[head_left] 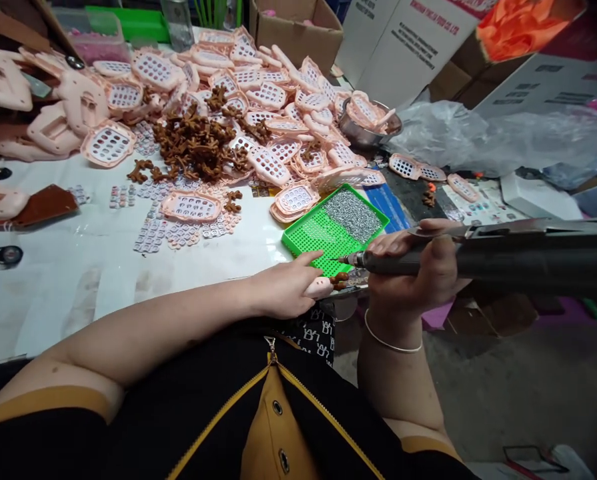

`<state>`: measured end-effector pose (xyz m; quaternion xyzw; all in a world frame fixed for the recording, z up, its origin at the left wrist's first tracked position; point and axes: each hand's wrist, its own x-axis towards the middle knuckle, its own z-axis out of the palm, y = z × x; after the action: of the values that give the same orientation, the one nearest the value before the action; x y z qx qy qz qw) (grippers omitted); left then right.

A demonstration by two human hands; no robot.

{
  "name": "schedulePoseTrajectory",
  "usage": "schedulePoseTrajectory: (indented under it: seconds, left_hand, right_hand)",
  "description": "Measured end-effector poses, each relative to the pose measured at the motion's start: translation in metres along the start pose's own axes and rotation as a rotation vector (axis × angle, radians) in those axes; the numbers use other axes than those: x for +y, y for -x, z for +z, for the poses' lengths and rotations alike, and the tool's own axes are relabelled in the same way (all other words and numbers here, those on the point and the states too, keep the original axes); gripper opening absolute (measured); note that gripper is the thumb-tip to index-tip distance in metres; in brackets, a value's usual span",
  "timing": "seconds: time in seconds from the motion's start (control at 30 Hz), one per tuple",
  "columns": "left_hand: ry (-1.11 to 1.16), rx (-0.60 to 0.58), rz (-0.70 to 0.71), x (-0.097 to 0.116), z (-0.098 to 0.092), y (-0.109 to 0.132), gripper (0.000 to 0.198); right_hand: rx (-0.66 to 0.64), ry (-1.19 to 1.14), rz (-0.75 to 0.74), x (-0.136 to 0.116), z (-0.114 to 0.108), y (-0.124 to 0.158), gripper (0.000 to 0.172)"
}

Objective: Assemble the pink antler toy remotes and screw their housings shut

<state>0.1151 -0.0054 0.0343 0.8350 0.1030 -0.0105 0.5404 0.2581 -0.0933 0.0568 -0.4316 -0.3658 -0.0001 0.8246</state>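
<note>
My right hand [418,267] is wrapped round a dark electric screwdriver [503,261] that lies level, its thin tip pointing left at the near edge of a green tray [312,239]. My left hand [288,288] is closed on a small pink plastic part [319,287] at the table edge, index finger stretched toward the tray. A small brown piece [339,279] sits on the pink part, right under the tool tip. A patch of small silver screws [352,213] fills the tray's far half.
A big heap of pink keypad frames [258,93] and brown plastic pieces [193,143] covers the far side of the white table [78,267]. A metal bowl [365,123], clear plastic bags [478,137] and cardboard boxes [298,30] stand to the right and behind.
</note>
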Motion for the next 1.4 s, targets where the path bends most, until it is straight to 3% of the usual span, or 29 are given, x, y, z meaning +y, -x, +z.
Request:
schedulePoseTrajectory:
  seconds: [0.17,0.33,0.47,0.6,0.73,0.9,1.23,1.4]
  left_hand:
    - [-0.029,-0.020,0.029,-0.003,0.005,-0.024,0.028]
    - [0.049,-0.019,0.051,-0.007,0.000,-0.030,0.032]
    - [0.147,0.018,-0.103,-0.013,-0.002,-0.029,0.028]
    - [0.423,0.080,-0.296,-0.020,0.002,-0.027,0.030]
    - [0.702,0.212,-0.319,-0.021,0.002,-0.024,0.034]
    - [0.924,0.234,-0.322,-0.016,0.000,-0.017,0.031]
    - [0.947,0.254,-0.296,-0.017,0.007,-0.011,0.040]
    - [0.937,0.328,-0.335,-0.015,0.010,-0.009,0.044]
  right_hand:
    - [-0.027,-0.038,0.078,-0.003,-0.001,-0.003,0.015]
    - [-0.021,-0.043,0.027,-0.003,0.001,-0.006,0.017]
    - [0.073,0.050,-0.095,-0.011,0.000,-0.011,0.023]
    - [0.096,0.075,-0.150,-0.025,-0.006,-0.010,0.021]
    - [0.042,0.004,-0.169,-0.036,-0.013,0.002,0.020]
    - [-0.067,-0.080,-0.121,-0.032,-0.012,0.017,0.022]
    - [-0.129,-0.188,-0.056,-0.012,-0.002,0.026,0.021]
    - [-0.276,-0.171,0.001,-0.010,-0.003,0.026,0.013]
